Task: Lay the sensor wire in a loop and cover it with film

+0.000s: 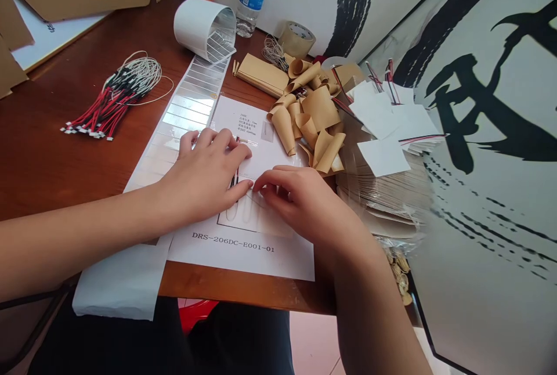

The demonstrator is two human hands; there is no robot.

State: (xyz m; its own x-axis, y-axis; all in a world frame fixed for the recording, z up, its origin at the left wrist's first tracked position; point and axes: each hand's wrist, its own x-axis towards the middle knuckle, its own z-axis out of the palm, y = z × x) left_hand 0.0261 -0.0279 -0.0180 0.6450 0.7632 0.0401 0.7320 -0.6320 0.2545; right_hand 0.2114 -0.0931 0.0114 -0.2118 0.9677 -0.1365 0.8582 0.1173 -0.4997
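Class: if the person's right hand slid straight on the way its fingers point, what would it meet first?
Most likely the left hand: the right hand points leftward across the white printed paper sheet, and their fingertips nearly meet, though whether they touch is unclear.

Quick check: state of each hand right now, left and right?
Left hand: open, flat, pressing the thin wire onto the printed sheet.
Right hand: fingers curled, tips on the sheet; whether it grips anything cannot be told.
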